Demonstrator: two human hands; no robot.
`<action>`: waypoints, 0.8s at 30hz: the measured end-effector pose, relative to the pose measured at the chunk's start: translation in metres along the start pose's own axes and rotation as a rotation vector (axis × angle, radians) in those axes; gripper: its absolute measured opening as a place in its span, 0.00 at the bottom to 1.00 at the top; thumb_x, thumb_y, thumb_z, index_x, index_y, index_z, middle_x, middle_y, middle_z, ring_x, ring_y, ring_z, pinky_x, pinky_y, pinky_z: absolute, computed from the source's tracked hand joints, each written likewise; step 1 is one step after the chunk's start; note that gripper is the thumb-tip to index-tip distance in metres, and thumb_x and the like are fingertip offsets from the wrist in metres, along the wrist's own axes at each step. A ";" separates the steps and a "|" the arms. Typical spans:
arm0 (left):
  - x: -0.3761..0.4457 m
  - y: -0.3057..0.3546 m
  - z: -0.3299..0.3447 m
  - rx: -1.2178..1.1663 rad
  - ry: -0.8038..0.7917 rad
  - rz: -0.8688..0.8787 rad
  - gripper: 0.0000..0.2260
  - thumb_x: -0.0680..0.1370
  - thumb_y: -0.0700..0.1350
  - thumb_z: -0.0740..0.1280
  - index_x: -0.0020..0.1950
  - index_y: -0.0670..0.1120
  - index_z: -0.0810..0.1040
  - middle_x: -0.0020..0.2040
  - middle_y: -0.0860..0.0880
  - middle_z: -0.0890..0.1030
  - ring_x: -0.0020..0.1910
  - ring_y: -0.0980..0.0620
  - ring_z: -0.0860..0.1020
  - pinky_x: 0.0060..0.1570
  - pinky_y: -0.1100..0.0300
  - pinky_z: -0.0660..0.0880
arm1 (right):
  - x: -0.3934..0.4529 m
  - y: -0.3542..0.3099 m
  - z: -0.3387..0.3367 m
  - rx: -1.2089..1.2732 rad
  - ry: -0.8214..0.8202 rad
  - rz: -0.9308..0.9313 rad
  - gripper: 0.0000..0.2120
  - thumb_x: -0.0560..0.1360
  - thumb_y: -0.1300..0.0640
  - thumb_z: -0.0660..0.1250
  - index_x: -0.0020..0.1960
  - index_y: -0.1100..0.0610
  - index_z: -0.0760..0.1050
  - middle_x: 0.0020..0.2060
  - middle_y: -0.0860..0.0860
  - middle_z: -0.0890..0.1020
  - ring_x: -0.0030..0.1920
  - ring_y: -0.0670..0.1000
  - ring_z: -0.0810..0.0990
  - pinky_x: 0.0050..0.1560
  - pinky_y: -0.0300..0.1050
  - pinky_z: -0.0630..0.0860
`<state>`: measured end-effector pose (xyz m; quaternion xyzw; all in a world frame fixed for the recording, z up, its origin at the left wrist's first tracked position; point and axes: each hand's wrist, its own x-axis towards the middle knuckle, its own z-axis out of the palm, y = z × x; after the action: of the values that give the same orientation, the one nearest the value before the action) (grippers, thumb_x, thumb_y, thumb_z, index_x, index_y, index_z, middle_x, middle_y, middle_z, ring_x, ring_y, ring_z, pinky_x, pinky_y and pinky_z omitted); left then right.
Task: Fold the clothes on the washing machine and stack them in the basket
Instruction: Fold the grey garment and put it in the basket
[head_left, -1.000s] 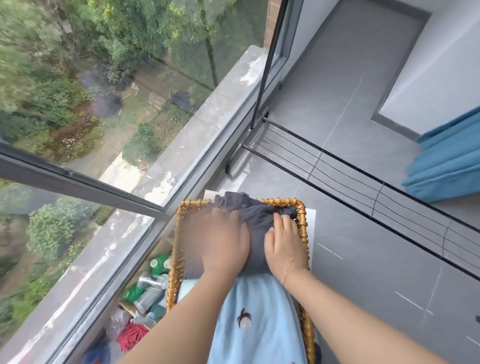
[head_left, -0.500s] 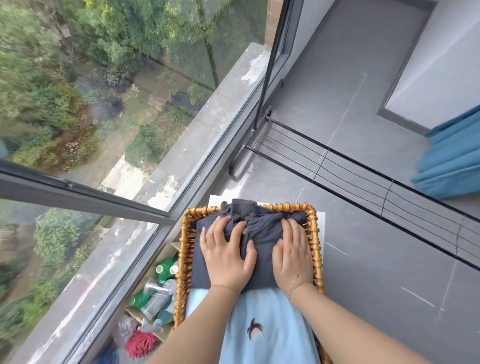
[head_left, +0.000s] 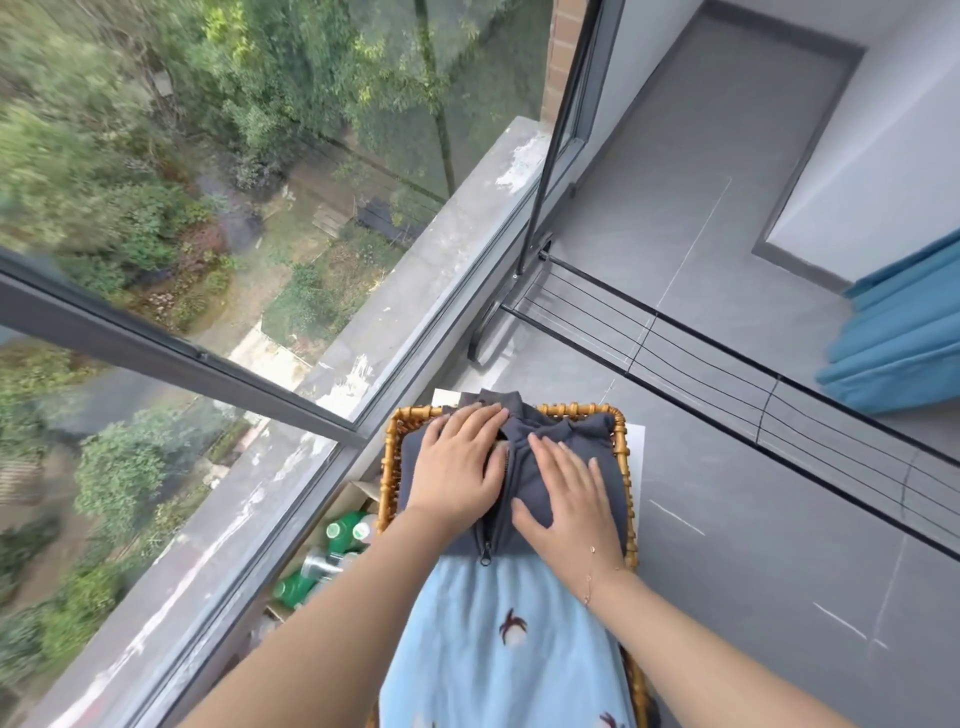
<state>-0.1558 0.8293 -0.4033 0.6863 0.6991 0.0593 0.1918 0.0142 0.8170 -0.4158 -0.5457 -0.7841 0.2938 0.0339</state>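
Both hands (head_left: 457, 467) (head_left: 566, 493) press grey jacket (head_left: 582, 441) inside basket rim (head_left: 621, 447).

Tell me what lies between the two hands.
Head view: the dark jacket's zipper runs between left hand and right hand, both pressing it.

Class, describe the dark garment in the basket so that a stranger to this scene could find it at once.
Find the wicker basket standing beside the big window. At its far end lies the folded dark grey zip-up garment, pressed flat by the left hand and right hand. The light blue cloth nearer the person has bird motifs; the grey one is plain, with a zipper.
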 end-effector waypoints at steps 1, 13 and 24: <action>-0.005 0.001 0.002 -0.029 0.018 -0.013 0.25 0.79 0.56 0.48 0.71 0.52 0.71 0.69 0.55 0.73 0.71 0.55 0.66 0.70 0.56 0.59 | -0.003 0.000 0.000 -0.010 -0.016 0.003 0.36 0.72 0.36 0.49 0.78 0.46 0.49 0.76 0.44 0.57 0.77 0.45 0.50 0.75 0.47 0.37; 0.021 0.007 -0.001 0.117 -0.282 -0.068 0.16 0.82 0.50 0.49 0.57 0.48 0.74 0.61 0.51 0.75 0.64 0.49 0.67 0.63 0.51 0.62 | 0.025 0.022 -0.022 -0.022 -0.325 0.021 0.43 0.66 0.26 0.48 0.76 0.37 0.39 0.78 0.42 0.43 0.77 0.50 0.39 0.75 0.51 0.37; -0.032 0.022 0.017 -0.145 0.154 -0.183 0.27 0.80 0.59 0.44 0.79 0.51 0.53 0.79 0.55 0.51 0.78 0.56 0.45 0.75 0.51 0.38 | 0.031 0.012 -0.024 -0.111 -0.403 0.099 0.39 0.76 0.30 0.47 0.77 0.45 0.33 0.76 0.47 0.34 0.76 0.53 0.31 0.74 0.56 0.34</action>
<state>-0.1302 0.7956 -0.4051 0.5974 0.7652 0.1444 0.1915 0.0208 0.8574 -0.4102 -0.5149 -0.7622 0.3545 -0.1681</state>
